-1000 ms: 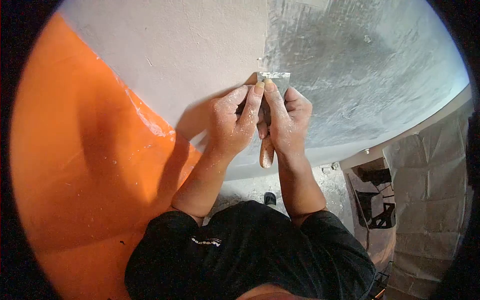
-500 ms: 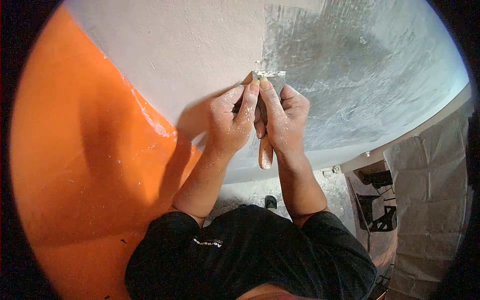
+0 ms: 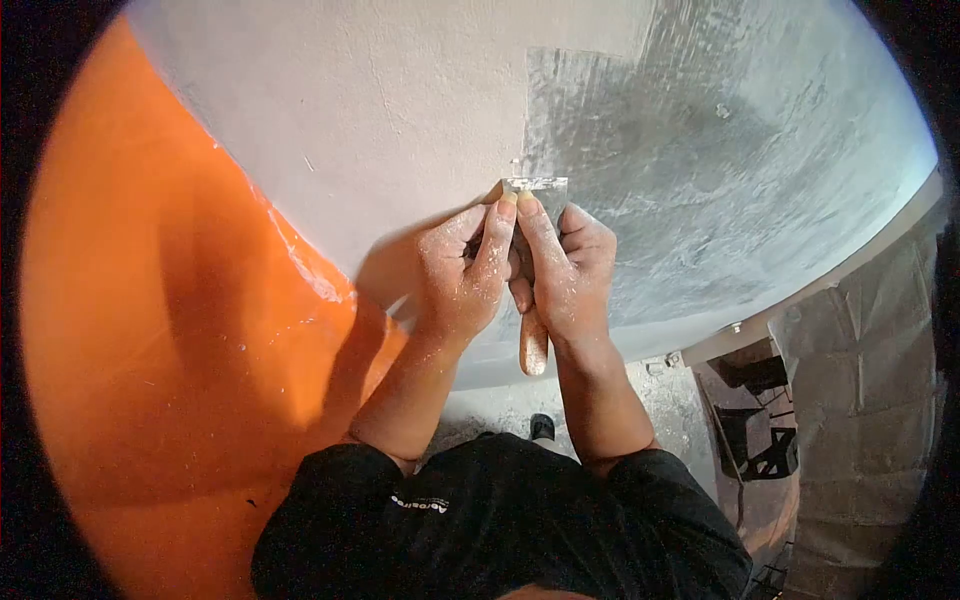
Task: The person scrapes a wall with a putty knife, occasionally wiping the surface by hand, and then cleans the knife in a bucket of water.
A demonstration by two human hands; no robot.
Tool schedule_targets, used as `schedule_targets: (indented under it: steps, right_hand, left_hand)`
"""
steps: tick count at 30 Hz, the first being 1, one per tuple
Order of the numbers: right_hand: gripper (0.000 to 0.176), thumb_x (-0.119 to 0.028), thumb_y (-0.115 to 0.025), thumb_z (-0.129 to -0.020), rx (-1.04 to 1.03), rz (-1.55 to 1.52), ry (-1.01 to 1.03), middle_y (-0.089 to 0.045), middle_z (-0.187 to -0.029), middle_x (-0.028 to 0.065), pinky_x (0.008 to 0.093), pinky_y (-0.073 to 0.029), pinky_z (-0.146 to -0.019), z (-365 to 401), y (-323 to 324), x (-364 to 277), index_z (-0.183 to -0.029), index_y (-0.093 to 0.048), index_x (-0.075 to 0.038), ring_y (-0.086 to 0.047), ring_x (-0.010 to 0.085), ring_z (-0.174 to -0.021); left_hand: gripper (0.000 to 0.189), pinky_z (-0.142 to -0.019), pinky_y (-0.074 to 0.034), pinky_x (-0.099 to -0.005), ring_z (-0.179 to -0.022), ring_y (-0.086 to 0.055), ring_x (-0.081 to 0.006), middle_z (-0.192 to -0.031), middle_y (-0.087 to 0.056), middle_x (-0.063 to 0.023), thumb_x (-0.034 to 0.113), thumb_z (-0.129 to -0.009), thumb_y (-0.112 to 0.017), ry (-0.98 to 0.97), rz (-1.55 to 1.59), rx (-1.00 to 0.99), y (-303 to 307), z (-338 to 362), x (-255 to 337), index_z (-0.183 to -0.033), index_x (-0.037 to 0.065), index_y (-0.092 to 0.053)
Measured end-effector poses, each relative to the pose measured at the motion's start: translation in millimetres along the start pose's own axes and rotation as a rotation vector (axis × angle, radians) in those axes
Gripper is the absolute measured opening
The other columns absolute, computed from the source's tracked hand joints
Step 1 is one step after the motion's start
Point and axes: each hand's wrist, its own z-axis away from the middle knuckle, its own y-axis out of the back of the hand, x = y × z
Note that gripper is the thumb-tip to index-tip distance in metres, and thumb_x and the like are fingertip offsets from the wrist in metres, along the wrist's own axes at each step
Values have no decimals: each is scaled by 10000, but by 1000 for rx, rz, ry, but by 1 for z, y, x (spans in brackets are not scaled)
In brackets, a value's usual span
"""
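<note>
Both hands grip a scraper [image 3: 545,210], a flat metal blade with a wooden handle that points down toward me. White residue lies along the blade's upper edge, which is up against the wall. My left hand [image 3: 465,260] is closed on the scraper's left side, thumb pressed on the blade. On the other side my right hand [image 3: 575,265] is closed too, its thumb beside the left one. White dust coats both hands. Around the blade, the wall has a pale painted area [image 3: 400,110] at left and a bare grey patch [image 3: 680,190] at right.
An orange wall [image 3: 120,300] meets the pale wall at left along a chipped edge. Below lies a dusty floor [image 3: 490,405]. At lower right are dark chair-like items [image 3: 770,450] and a creased grey sheet [image 3: 860,380] hanging down.
In the view, the scraper and both hands sit a little lower than before, and the wall has shifted down slightly as well. My grip looks the same.
</note>
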Motion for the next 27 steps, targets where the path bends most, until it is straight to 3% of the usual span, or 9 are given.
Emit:
schedule_targets:
  steps: [4, 6, 15, 18, 21, 25, 27]
  right_hand:
    - [349, -187, -653, -964, 7, -41, 10, -562, -549, 45, 239, -316, -321, 0, -1, 1, -680, -517, -37, -468, 67, -385]
    - [347, -188, -651, -966, 15, -21, 27, -556, -547, 36, 236, -313, -321, 0, -1, 2, -683, -519, -38, -462, 61, -389]
    - [308, -201, -651, -966, 32, -37, 54, -558, -562, 21, 231, -326, -333, -3, -4, 5, -732, -575, -15, -461, 51, -403]
    - [291, -199, -647, -968, 27, -21, 36, -563, -572, 21, 230, -325, -333, -3, -5, 0, -752, -594, -12, -464, 53, -402]
    - [284, -194, -646, -969, 28, -33, 37, -578, -598, 13, 225, -346, -368, -3, -7, -2, -761, -606, -4, -477, 42, -452]
    - [277, -183, -649, -966, 40, -19, 76, -590, -624, 1, 224, -367, -411, -5, -8, 3, -764, -616, 4, -482, 28, -510]
    - [279, -177, -657, -960, 62, -7, 83, -583, -635, -17, 224, -370, -441, -5, -8, 4, -750, -618, 3, -470, 20, -554]
  left_hand:
    - [243, -424, -287, -198, -501, -382, -9, -606, -489, 69, 168, -1008, -572, -72, 27, 35, -4, -2, -5, -915, -17, -699]
    - [256, -507, -399, -227, -607, -487, -30, -647, -581, 15, 149, -1001, -579, -91, -40, 53, -4, -1, -5, -863, -44, -674]
    - [233, -544, -441, -263, -643, -514, -60, -665, -622, -49, 132, -989, -588, -202, -125, 99, -6, -4, -2, -895, -63, -674]
    - [243, -506, -404, -213, -596, -492, -39, -669, -600, 28, 157, -996, -589, -255, -164, 102, -5, -7, -4, -932, -43, -710]
    - [255, -504, -406, -218, -581, -497, -48, -655, -600, 17, 175, -999, -588, -133, -194, 60, 0, -7, 2, -948, -39, -716]
    - [275, -496, -407, -227, -564, -499, -56, -636, -588, 9, 197, -1000, -589, -264, -232, 73, 0, -7, 10, -946, -39, -717]
    - [281, -497, -413, -233, -563, -500, -58, -642, -591, 6, 206, -996, -594, -107, -168, 50, 0, -5, 14, -954, -43, -718]
